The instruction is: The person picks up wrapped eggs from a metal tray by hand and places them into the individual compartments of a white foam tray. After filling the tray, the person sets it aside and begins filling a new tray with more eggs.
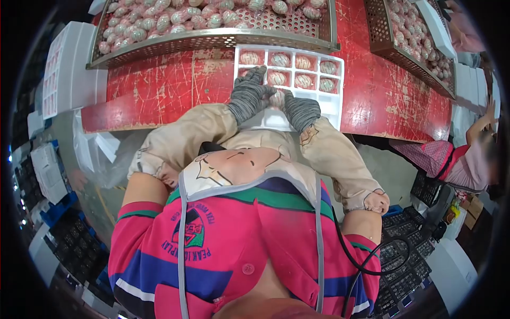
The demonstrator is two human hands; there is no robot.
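A white compartment tray point(332, 103) lies on the red table in front of me, with striped, egg-shaped balls in clear wrap in its two far rows. One such wrapped ball point(277, 99) sits between my hands over the third row. My left hand point(248, 94), in a grey knit glove, curls over the tray's left side; its thumb side touches that ball, and its fingertips partly cover a ball in the second row. My right hand point(302, 110), gloved alike, presses its closed fingers against the ball from the right. Both palms are hidden.
A perforated metal tray point(212, 40) heaped with wrapped balls spans the far side of the scratched red table point(154, 101). Another perforated bin point(414, 66) stands at right. Stacked white trays point(74, 69) are at left. A co-worker point(451, 159) is at the right.
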